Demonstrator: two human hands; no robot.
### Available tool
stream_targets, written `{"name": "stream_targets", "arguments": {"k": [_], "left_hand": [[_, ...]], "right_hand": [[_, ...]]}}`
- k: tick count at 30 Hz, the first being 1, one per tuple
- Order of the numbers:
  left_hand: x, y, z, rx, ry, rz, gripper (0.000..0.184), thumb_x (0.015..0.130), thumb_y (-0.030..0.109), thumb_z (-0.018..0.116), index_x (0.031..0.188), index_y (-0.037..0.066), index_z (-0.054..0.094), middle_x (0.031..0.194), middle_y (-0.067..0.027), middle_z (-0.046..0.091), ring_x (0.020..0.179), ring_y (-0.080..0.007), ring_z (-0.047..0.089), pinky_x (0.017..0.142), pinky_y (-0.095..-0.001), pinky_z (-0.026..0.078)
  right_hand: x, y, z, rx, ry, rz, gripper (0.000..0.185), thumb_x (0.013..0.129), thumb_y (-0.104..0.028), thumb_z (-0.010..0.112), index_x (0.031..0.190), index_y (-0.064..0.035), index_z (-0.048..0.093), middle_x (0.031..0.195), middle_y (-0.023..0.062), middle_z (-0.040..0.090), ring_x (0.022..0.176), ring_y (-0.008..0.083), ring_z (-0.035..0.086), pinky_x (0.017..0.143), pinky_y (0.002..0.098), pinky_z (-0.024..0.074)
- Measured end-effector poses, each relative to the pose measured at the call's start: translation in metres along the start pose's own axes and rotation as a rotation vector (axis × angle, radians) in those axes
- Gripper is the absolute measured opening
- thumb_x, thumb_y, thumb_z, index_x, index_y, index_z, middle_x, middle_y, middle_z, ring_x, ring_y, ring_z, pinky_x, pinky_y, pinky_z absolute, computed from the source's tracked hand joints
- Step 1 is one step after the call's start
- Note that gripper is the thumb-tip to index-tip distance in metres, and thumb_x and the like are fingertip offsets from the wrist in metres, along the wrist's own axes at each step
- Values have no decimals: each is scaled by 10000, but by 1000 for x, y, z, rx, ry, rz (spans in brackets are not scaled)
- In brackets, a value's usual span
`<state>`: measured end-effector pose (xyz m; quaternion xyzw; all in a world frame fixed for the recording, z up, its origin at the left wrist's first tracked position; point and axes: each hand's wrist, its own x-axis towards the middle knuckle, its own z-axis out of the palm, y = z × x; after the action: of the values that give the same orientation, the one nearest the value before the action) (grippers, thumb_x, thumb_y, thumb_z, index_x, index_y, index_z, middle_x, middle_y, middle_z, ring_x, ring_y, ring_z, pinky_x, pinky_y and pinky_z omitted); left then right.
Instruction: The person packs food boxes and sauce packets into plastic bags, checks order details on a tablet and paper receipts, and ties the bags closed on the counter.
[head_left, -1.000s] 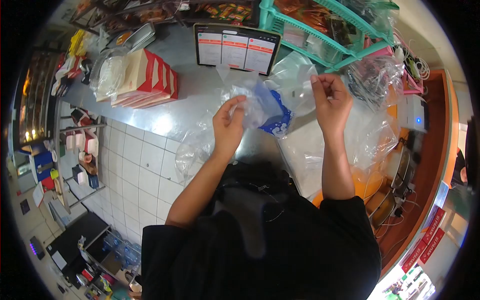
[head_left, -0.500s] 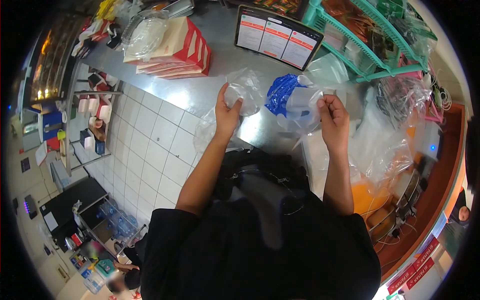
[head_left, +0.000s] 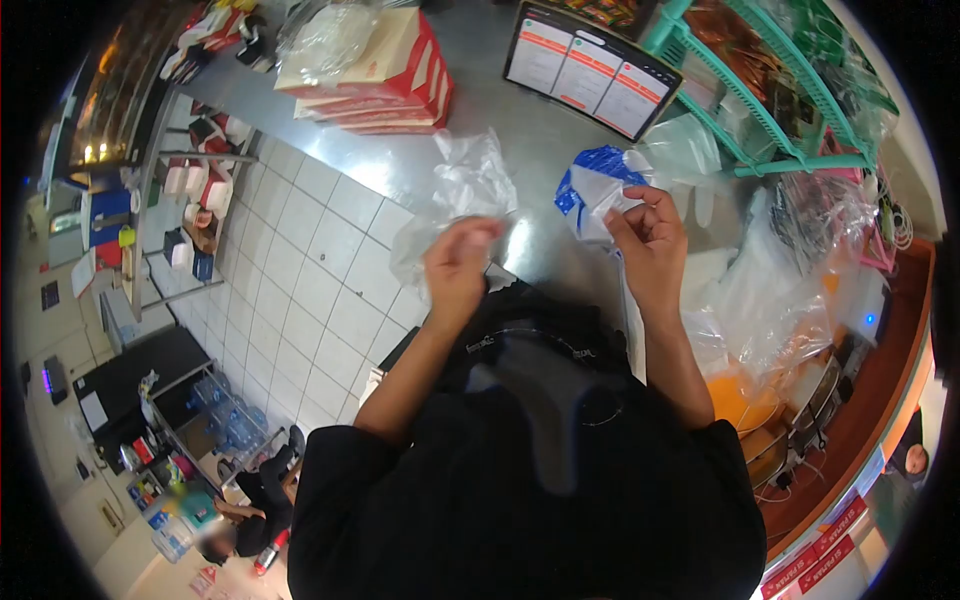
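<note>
Film [head_left: 596, 192], thin and whitish, is hanging from the right hand [head_left: 654, 238], whose thumb and fingers are pinching it at its edge. It is overlapping a blue and white packet [head_left: 603, 158] in the view, so whether the two are touching is staying unclear. Across from it, the left hand [head_left: 460, 265] is hovering near the counter's front edge with its fingers curling and blurring; whether they are gripping anything, I cannot tell. Just beyond those fingers, a crumpled clear bag [head_left: 475, 178] is lying on the metal counter [head_left: 485, 90], catching the light. Behind the packet, a tablet [head_left: 590, 72] is leaning back and displaying three panels in white and orange. Some translucent plastic [head_left: 683, 148] is resting between the tablet and the right hand. To the right, a green basket [head_left: 805, 165] is holding packaged goods, and below it a heap of clear plastic [head_left: 770, 285] is spreading over something orange [head_left: 740, 395]. To the left, cream and red boxes [head_left: 405, 75] are standing in a stack, bearing clear plastic ware [head_left: 332, 42]. Farther off, beyond the tiled floor [head_left: 325, 230], another person [head_left: 262, 510] is showing at the lower left.
</note>
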<state>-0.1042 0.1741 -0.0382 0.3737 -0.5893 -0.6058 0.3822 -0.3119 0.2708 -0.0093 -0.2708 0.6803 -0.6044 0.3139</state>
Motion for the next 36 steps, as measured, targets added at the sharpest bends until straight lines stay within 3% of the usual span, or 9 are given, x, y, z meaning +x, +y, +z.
{"name": "stream_targets", "arguments": {"k": [2, 5, 9, 12, 15, 16, 25, 29, 36], "left_hand": [[4, 5, 19, -8, -203, 21, 225, 906, 149, 647, 1065, -10, 652, 1137, -103, 623, 1054, -183, 574, 911, -299, 446], [-1, 2, 35, 211, -336, -91, 235, 898, 148, 666, 1078, -2, 655, 1056, -73, 655, 981, -167, 601, 855, -290, 461], [-3, -24, 29, -242, -335, -301, 175, 896, 116, 674, 1030, 5, 671, 936, -28, 678, 836, -108, 618, 742, -257, 476], [-5, -29, 25, -615, -213, -395, 127, 898, 95, 670, 988, 6, 674, 895, -10, 677, 778, -71, 609, 699, -232, 482], [-7, -26, 18, -670, -209, -472, 109, 904, 93, 661, 967, 4, 673, 904, -14, 673, 777, -55, 601, 691, -225, 490], [-7, -19, 21, -632, -202, -471, 115, 909, 99, 654, 969, 2, 673, 900, -15, 672, 776, -55, 601, 692, -226, 494], [-6, -21, 17, -451, -140, -408, 250, 975, 214, 574, 993, -16, 670, 898, -32, 680, 764, -61, 603, 689, -220, 489], [0, -23, 16, -494, -96, -424, 249, 971, 205, 578, 1005, -23, 673, 902, -33, 682, 761, -60, 599, 686, -213, 482], [2, -22, 17, -447, -67, -439, 179, 918, 153, 657, 882, -20, 689, 828, -31, 686, 721, -53, 594, 655, -205, 478]], "right_hand": [[-4, 2, 13, -34, -79, 56, 246, 840, -55, 695, 1046, -23, 564, 678, -8, 574, 632, 36, 510, 574, 206, 394], [-7, 0, 31, -148, -154, 54, 257, 846, -65, 691, 1067, -20, 568, 706, 5, 599, 639, 47, 528, 560, 210, 403], [0, 14, 37, -114, -14, -190, 312, 872, -117, 683, 1140, -8, 566, 864, 34, 642, 730, 68, 562, 618, 209, 431], [20, 43, 24, 2, -26, -83, 435, 921, -317, 647, 1221, -18, 547, 1018, 48, 632, 855, 102, 574, 729, 247, 460], [28, 78, -6, 683, -679, 771, 589, 932, -512, 554, 1275, -35, 521, 1126, 63, 615, 945, 137, 572, 824, 306, 465], [23, 75, -3, 762, -791, 871, 626, 935, -573, 481, 1280, -53, 523, 1136, 68, 621, 963, 169, 594, 869, 350, 474], [11, 55, 15, 710, -223, 530, 237, 915, -115, 632, 1135, -33, 610, 1050, 62, 660, 945, 159, 625, 864, 311, 500], [4, 67, 11, 406, -221, 295, 172, 937, -178, 628, 1033, -38, 652, 951, 8, 654, 852, 87, 578, 786, 243, 455], [1, 74, 2, 266, -173, 292, 178, 940, -211, 632, 982, -41, 667, 906, -7, 653, 808, 62, 552, 762, 228, 434]]}}
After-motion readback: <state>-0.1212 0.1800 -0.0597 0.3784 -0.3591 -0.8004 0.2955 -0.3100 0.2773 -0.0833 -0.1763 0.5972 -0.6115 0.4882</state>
